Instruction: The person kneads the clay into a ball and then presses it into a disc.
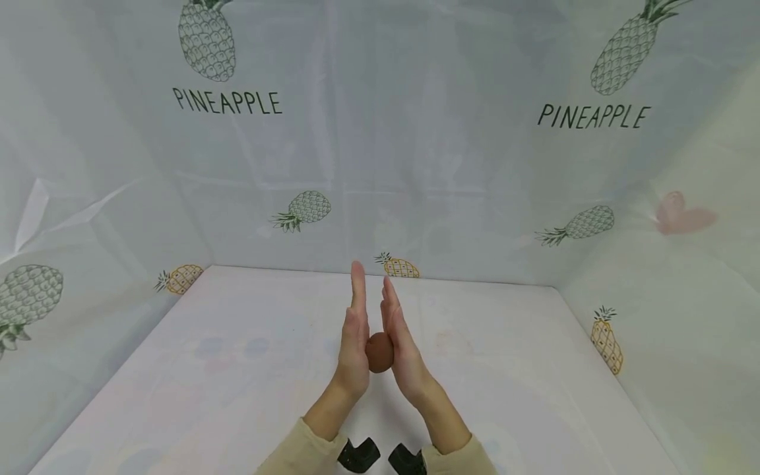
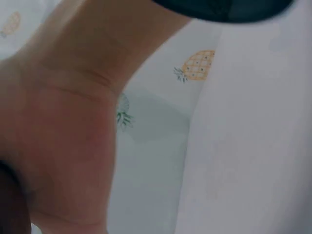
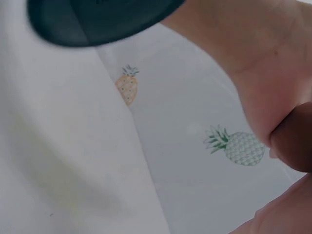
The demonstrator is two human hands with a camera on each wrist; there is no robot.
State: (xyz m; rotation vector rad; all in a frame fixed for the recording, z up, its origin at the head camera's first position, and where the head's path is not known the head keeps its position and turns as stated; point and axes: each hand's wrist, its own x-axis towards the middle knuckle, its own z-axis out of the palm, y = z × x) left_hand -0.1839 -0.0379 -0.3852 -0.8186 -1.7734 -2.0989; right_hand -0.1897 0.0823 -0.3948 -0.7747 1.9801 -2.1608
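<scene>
A smooth brown ball [image 1: 380,352] sits between two upright palms in the head view. On its left side the left hand [image 1: 355,349] presses with a flat palm, fingers straight and pointing forward. The right hand [image 1: 408,359] presses from the other side, its fingers also straight and leaning slightly inward. Above the ball, the fingertips of the two hands stay apart. The left wrist view catches only a dark edge of the ball [image 2: 12,207] beside a bare palm. In the right wrist view, part of the ball [image 3: 295,139] shows between two hands.
Below the hands is a white tabletop [image 1: 237,369]. A pale sheet printed with pineapples [image 1: 380,132] hangs behind it and along both sides. Black wrist-camera pieces [image 1: 359,455] sit close together by the beige sleeves [image 1: 305,452].
</scene>
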